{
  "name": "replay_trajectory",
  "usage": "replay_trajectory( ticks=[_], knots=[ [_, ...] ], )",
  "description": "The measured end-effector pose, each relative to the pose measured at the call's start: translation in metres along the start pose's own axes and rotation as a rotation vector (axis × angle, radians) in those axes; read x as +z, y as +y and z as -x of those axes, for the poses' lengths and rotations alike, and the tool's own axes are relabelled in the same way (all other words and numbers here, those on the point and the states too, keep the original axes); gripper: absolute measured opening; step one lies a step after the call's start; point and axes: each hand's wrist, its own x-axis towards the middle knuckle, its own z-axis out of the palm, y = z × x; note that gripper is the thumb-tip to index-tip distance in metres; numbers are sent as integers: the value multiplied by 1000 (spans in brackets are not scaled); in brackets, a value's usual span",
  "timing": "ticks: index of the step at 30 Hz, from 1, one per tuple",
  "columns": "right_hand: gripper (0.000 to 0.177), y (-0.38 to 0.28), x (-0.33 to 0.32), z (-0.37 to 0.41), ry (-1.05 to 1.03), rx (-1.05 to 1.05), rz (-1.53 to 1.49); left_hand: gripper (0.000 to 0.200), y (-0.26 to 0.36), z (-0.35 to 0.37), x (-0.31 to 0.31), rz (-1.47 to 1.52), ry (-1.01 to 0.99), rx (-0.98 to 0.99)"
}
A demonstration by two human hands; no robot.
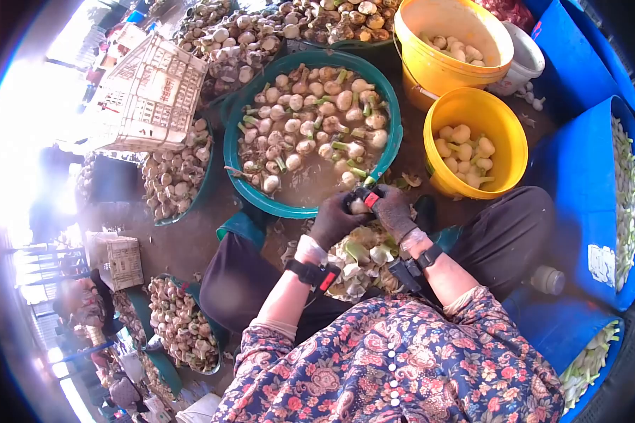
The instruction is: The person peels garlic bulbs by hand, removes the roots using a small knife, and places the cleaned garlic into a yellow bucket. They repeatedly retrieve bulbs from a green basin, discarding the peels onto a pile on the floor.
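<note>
My left hand (334,223), in a dark glove, is closed around a garlic bulb (359,206) over the near rim of a green tub (233,176). Against the same bulb, my right hand (394,210) is also closed, with a red-and-black band on it. Whether it holds a small tool as well is hidden. Garlic bulbs (307,128) with short green stalks float in murky water in the tub. Below my hands lies a heap of garlic peelings and cut stalks (360,254), between my knees.
Right of the tub stand a yellow bucket (437,169) of peeled garlic and a taller yellow bucket (420,63). Blue containers (571,211) line the right side. A white crate (152,92) and tubs of unpeeled garlic (183,324) are at left. A person (85,303) is far left.
</note>
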Motion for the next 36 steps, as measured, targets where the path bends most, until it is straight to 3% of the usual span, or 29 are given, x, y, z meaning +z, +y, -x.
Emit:
replay_trajectory(
  ticks=[4, 5, 8, 11, 12, 13, 14, 15, 17, 18, 20, 23, 24, 28, 31, 32, 35, 36],
  knots=[
    [34, 0, -6, 6, 17, -128, 27, 47, 22, 13, 3, -243, 111, 32],
    [34, -1, -8, 9, 19, -159, 63, 46, 23, 15, 4, -174, 127, 12],
    [35, 4, -15, 12, -68, -240, -220, 44, 29, 20, 6, 134, 150, -43],
    [36, 4, -24, 13, -301, 333, -804, 44, 33, 23, 9, 532, 145, -39],
    [40, 4, -28, 16, -436, 418, -900, 45, 27, 23, 16, 591, 162, -2],
    [42, 3, -29, 22, -465, 283, -868, 45, 19, 23, 21, 651, 177, 32],
    [44, -7, -32, 32, -492, 151, -833, 53, 23, 23, 22, 404, 173, -33],
    [44, 0, -29, 30, -495, -30, -656, 59, 27, 29, 24, 372, 137, -57],
    [43, 9, -25, 26, -402, -376, -293, 70, 35, 31, 20, -259, 492, 272],
    [41, 10, -26, 18, -391, -330, -185, 68, 38, 31, 17, -384, 511, 295],
    [34, -3, -27, 20, -417, 44, -91, 64, 40, 32, 6, -601, 467, 331],
    [39, 0, -30, 19, -522, -23, -37, 52, 15, 32, -10, -781, 105, 367],
    [41, 12, -26, 16, -526, -48, -100, 30, 11, 33, -7, -680, 148, 421],
    [46, 8, -26, 19, -487, -93, -138, 17, -7, 41, 10, -226, 144, 31],
    [42, -7, -29, 24, -497, -216, -155, 15, -19, 36, 4, 330, 102, -304],
    [41, -9, -29, 25, -508, -277, -188, 16, -10, 39, -2, 534, 53, -308],
    [40, -14, -29, 29, -546, -273, -400, 21, -20, 48, -9, 665, -17, -222],
    [38, -11, -25, 30, -536, -290, -446, 25, -18, 51, -10, 1127, -29, -406]
  ],
)
